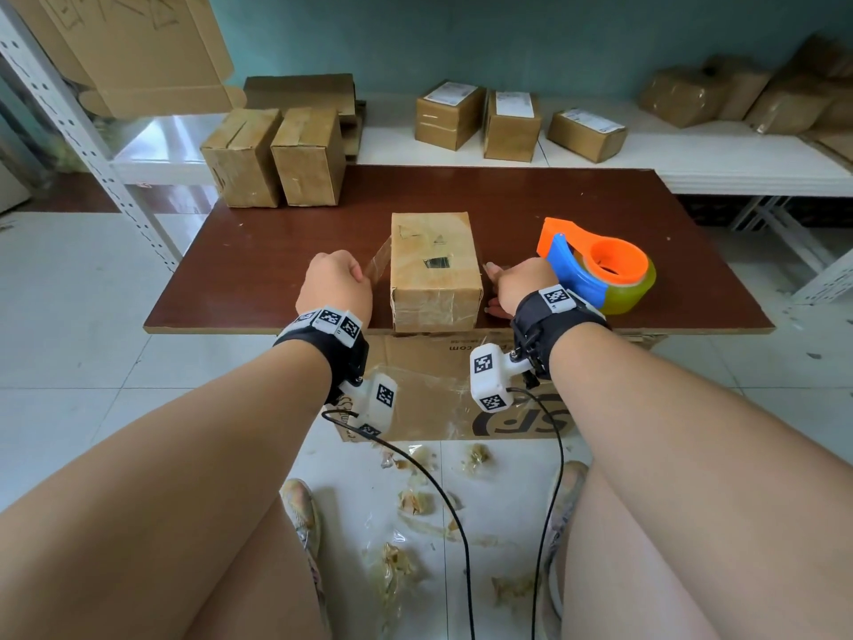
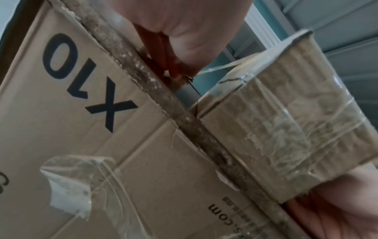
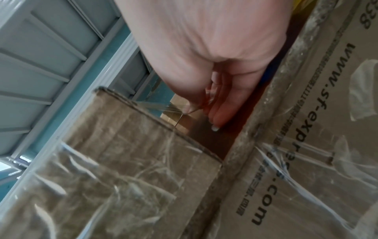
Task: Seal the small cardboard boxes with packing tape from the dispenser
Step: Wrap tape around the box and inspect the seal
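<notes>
A small cardboard box with old tape on it stands near the front edge of the brown table. A clear tape strip lies across its top, and both ends stick out past the sides. My left hand pinches the left end. In the left wrist view the left hand holds the tape strip taut to the box. My right hand pinches the right end. The right wrist view shows the right hand pinching the tape strip beside the box. The orange and blue tape dispenser lies on the table, right of that hand.
Two plain boxes stand at the table's back left. Several labelled boxes sit on the white shelf behind. A large printed carton is under the table, and crumpled tape scraps litter the floor. A metal rack post rises at left.
</notes>
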A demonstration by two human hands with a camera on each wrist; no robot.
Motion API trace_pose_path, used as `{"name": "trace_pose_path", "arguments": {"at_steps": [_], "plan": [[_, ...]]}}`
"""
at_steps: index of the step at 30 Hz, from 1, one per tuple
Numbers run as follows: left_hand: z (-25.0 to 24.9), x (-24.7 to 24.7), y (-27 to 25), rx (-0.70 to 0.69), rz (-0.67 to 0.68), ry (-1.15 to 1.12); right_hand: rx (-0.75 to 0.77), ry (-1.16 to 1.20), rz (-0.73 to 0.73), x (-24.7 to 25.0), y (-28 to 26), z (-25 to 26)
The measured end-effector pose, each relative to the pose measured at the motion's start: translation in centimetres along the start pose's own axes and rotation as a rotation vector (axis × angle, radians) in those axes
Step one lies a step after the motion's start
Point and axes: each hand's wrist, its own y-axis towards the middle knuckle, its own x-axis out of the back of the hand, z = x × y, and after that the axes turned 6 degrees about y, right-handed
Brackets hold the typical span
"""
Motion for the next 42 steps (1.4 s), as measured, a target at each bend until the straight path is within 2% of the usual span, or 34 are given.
{"name": "trace_pose_path", "arguments": {"at_steps": [5, 7, 18, 25, 31, 42], "plan": [[-0.3, -0.6, 0.0, -0.058, -0.007, 0.076, 0.077, -0.178, 0.000, 1.3, -4.6, 2.0], [-0.4, -0.8, 0.0, -0.076, -0.006, 0.089, 0.098, -0.219, 0.003, 1.5, -4.9, 2.2], [-1.0, -1.8, -0.1, -0.082, -0.008, 0.061, 0.168, -0.373, 0.027, 0.8, -5.3, 2.3], [-1.0, -1.8, -0.7, -0.141, -0.003, 0.107, 0.177, -0.431, 0.042, 1.0, -5.6, 2.5], [-1.1, -1.2, -1.2, -0.182, 0.032, 0.118, 0.191, -0.577, 0.049, 1.6, -6.3, 3.0], [-1.4, -1.1, -2.3, -0.207, 0.072, 0.124, 0.232, -0.585, 0.087, 1.4, -4.4, 1.5]]}}
